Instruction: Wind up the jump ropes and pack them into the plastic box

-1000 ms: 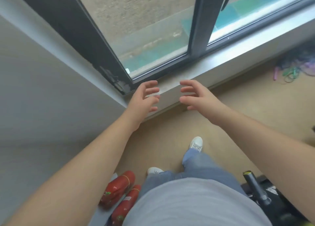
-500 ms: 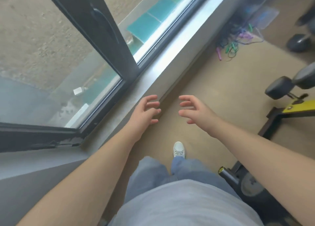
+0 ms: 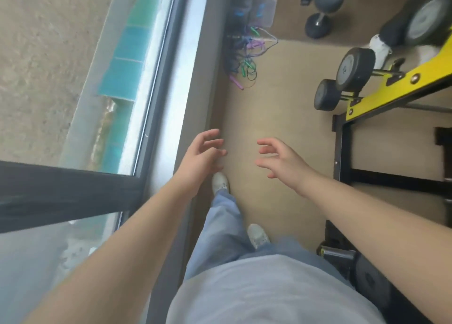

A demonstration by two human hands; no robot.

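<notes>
Head view has swung toward the tangled jump ropes [image 3: 247, 54] and plastic box [image 3: 263, 10] at upper centre; left hand [image 3: 200, 157] and right hand [image 3: 281, 162] loosely spread, empty, so winding is likely unstarted.

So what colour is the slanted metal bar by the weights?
Yellow. The slanted metal bar shows best in the head view.

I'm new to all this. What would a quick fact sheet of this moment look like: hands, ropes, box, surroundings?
Left hand: open, holding nothing
Right hand: open, holding nothing
Jump ropes: tangled heap on the floor below the window
Plastic box: on the floor just beyond the ropes
Nearby: dumbbells on a yellow rack, to the right
Progress: heap not yet wound or packed
</notes>
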